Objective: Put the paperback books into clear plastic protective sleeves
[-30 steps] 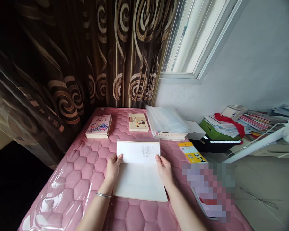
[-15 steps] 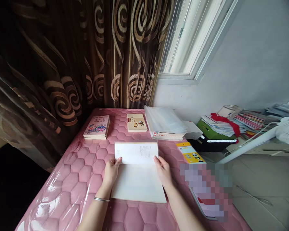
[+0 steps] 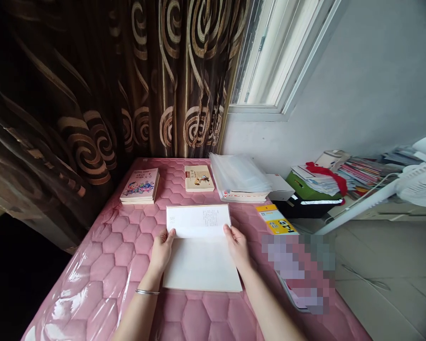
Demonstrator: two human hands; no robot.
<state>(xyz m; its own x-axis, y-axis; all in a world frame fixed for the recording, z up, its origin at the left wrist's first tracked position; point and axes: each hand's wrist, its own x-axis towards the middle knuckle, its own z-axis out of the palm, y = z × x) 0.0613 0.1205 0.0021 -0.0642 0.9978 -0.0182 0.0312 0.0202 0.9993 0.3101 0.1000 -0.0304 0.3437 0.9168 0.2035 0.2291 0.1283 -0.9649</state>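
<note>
Your left hand (image 3: 162, 251) and your right hand (image 3: 237, 246) held the open book (image 3: 199, 258) at its two side edges, with the thumbs lying on the pages near the fold. The book lay flat on the pink table (image 3: 120, 255), in the middle, close to you. Behind it was a pile of clear sleeves (image 3: 238, 175). Beside the table, a green box (image 3: 300, 187) carried papers (image 3: 314, 176) on top; what it held inside could not be seen.

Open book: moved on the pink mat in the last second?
No. The open book keeps the same gap to the cartoon-cover book beyond it; everything slid left together, so only the camera shifted.
</note>
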